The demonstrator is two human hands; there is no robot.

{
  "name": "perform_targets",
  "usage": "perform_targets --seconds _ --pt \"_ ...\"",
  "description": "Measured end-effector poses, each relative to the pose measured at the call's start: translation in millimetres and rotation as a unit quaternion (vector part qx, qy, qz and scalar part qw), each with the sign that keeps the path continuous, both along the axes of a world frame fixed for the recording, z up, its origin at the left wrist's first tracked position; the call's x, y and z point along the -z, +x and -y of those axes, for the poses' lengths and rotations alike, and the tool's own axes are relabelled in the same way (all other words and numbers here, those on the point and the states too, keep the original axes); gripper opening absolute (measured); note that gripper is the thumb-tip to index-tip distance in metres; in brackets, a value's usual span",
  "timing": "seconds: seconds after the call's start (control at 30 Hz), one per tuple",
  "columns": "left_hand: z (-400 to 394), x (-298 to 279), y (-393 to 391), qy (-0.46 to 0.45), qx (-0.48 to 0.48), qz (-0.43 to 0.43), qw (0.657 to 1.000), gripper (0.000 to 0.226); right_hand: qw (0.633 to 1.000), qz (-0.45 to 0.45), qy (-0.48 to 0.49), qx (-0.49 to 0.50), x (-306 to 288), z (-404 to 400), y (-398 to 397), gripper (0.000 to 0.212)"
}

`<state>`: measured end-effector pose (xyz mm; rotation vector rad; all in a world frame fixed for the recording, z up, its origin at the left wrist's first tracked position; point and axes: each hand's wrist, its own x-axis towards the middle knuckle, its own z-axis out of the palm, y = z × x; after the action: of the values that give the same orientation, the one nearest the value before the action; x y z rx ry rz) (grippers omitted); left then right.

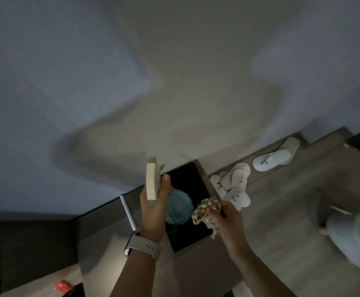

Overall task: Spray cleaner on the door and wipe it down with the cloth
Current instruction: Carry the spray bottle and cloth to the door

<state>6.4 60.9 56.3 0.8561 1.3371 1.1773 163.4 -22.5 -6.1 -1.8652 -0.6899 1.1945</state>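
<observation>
My left hand point(154, 209) grips a spray bottle point(178, 207) with a teal body and a pale green and white trigger head, nozzle aimed at the surface ahead. A watch with a pale strap sits on that wrist. My right hand point(226, 217) holds a bunched, spotted cloth point(206, 207) just right of the bottle. The large pale surface point(174, 82) fills the upper view, crossed by the shadows of my arms and head; I cannot tell whether it is the door.
A black rectangular bin point(193, 181) stands on the floor under my hands. Several white slippers point(237, 185) lie along the skirting to the right. A white bundle point(354, 239) lies at far right. A small red object point(62, 286) is at bottom left.
</observation>
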Motion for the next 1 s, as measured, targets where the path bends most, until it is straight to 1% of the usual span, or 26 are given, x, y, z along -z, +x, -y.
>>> perform_targets --seconds 0.1,0.17,0.23,0.3,0.4,0.5,0.57,0.63,0.73,0.8,0.93,1.0 --pt "13.0 -38.3 -4.1 0.002 0.05 0.027 0.998 0.028 0.997 -0.044 0.031 0.063 -56.1 19.9 10.4 0.012" --pt "27.7 -64.4 0.4 0.005 0.066 0.038 0.997 0.029 0.991 -0.046 0.051 0.116 -88.1 38.7 16.5 0.015" --pt "42.9 -90.5 7.6 -0.003 0.086 0.051 0.995 0.03 0.982 -0.051 0.07 0.169 -120.0 59.4 23.9 0.021" --pt "57.5 -115.2 18.1 0.003 0.137 0.054 0.989 0.032 0.974 -0.048 0.091 0.204 -150.5 84.3 33.3 0.028" --pt "79.3 -145.4 40.7 0.024 0.202 0.047 0.978 0.035 0.964 -0.03 0.106 0.241 -186.4 126.3 52.8 0.021" --pt "93.6 -170.7 70.8 0.011 0.276 0.069 0.959 0.05 0.952 -0.005 0.102 0.288 -214.0 160.9 81.2 0.014" --pt "102.3 -184.5 100.9 0.004 0.336 0.061 0.94 0.05 0.94 0.011 0.111 0.323 -230.5 176.7 106.4 0.013" --pt "112.6 -197.6 139.7 0.018 0.377 0.037 0.925 0.041 0.923 0.016 0.128 0.362 -247.7 185.3 135.4 0.016" --pt "126.7 -214.0 206.3 0.047 0.414 -0.011 0.909 0.04 0.896 0.014 0.168 0.411 -269.8 190.2 187.7 0.026" --pt "133.4 -221.0 249.5 0.057 0.432 -0.016 0.9 0.038 0.887 0.027 0.18 0.425 -276.9 198.2 225.0 0.032" --pt "136.0 -235.5 343.4 0.052 0.469 0.007 0.882 0.042 0.893 0.027 0.182 0.411 -281.0 219.6 314.8 0.017" --pt "135.3 -245.8 391.1 0.052 0.48 0.029 0.875 0.041 0.891 0.025 0.189 0.413 -282.5 227.8 364.4 0.01"
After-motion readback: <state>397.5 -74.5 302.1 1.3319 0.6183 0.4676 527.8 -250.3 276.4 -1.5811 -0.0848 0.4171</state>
